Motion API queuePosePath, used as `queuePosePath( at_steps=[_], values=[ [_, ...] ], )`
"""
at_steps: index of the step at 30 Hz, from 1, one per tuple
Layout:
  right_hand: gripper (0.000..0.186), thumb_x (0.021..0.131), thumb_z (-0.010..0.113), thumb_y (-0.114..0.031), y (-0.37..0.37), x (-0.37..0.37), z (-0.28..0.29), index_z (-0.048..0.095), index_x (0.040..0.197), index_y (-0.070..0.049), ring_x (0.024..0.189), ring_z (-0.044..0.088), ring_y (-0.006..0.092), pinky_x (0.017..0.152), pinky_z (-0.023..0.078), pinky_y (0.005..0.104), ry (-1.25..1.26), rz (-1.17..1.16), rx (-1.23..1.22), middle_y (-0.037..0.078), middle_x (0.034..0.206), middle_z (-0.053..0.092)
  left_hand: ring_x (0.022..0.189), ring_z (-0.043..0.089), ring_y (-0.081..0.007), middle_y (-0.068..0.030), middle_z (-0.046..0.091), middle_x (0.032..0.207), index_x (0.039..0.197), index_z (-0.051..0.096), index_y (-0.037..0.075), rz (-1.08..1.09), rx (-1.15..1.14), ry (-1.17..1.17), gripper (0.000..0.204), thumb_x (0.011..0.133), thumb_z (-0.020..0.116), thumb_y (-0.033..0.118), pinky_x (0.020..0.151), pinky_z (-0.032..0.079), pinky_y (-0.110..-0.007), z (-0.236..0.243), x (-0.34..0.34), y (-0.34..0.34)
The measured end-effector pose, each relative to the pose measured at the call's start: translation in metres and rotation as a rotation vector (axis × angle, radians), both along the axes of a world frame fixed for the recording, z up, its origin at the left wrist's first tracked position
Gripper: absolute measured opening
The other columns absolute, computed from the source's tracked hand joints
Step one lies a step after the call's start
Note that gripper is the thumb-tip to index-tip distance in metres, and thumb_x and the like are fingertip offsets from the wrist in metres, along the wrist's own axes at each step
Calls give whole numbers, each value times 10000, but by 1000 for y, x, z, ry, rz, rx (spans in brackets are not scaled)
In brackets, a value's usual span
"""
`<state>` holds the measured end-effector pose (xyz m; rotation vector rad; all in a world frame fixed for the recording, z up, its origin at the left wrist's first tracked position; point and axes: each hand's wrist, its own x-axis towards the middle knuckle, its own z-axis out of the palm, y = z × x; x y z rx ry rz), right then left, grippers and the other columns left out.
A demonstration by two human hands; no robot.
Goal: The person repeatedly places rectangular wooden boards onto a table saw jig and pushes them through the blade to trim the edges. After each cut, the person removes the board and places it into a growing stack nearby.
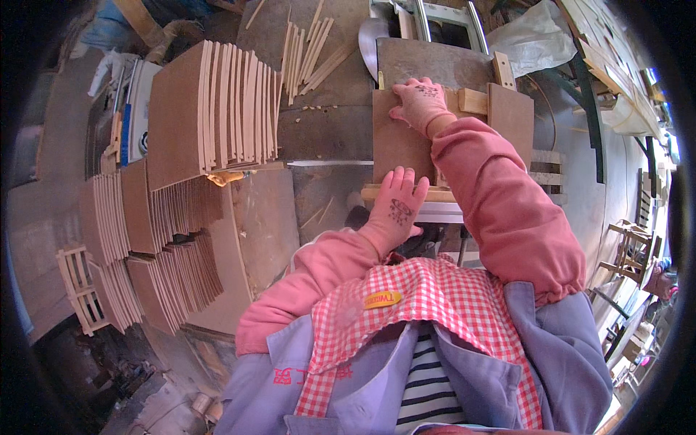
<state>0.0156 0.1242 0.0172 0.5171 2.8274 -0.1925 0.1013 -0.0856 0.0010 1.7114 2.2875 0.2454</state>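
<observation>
Both my hands wear pink gloves with a dark print on the back. My right hand (423,104) lies with fingers spread on a flat brown board (397,145) on the worktable. My left hand (397,210) is at the near edge of that board, fingers stretched out beside a light wooden strip (438,194). Its palm and part of the thumb are hidden. To the right of my right hand, a small wooden block (473,101) sits next to another brown panel (512,116). Just beyond the board is a curved silver disc edge (370,45).
A tall stack of brown boards (174,109) stands at the left, with more stacked boards (174,279) below it. Loose wooden sticks (308,54) lie on the table (319,130) beyond. Metal rails (475,27) are at the far side. A wooden stool (625,250) is at the right.
</observation>
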Motion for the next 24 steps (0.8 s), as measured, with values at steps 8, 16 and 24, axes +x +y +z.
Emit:
queuePosePath(
  at_steps=[8, 16, 24],
  values=[
    [491, 810, 751, -436, 17, -24, 1, 688, 1238, -202, 1228, 560, 346, 1017, 447, 495, -52, -16, -6, 97, 1264, 646, 1368, 380, -398, -216, 434, 1420, 1465, 373, 47, 6, -2, -8, 1091, 636, 862, 560, 1170, 265, -493, 2, -21, 17],
    [486, 805, 755, -441, 35, -47, -1, 698, 1223, -200, 1227, 562, 345, 1013, 455, 488, -64, -23, 8, 90, 1268, 646, 1365, 385, -399, -222, 436, 1416, 1460, 377, 39, 7, 22, -7, 1097, 626, 868, 557, 1170, 272, -486, 2, -43, 34],
    [486, 808, 751, -439, 55, -71, -1, 699, 1224, -193, 1229, 563, 348, 1018, 461, 496, -64, -31, 14, 97, 1266, 646, 1360, 395, -398, -223, 449, 1411, 1457, 383, 35, 11, 66, 29, 1108, 618, 866, 574, 1171, 269, -485, 2, -65, 52]
  ],
)
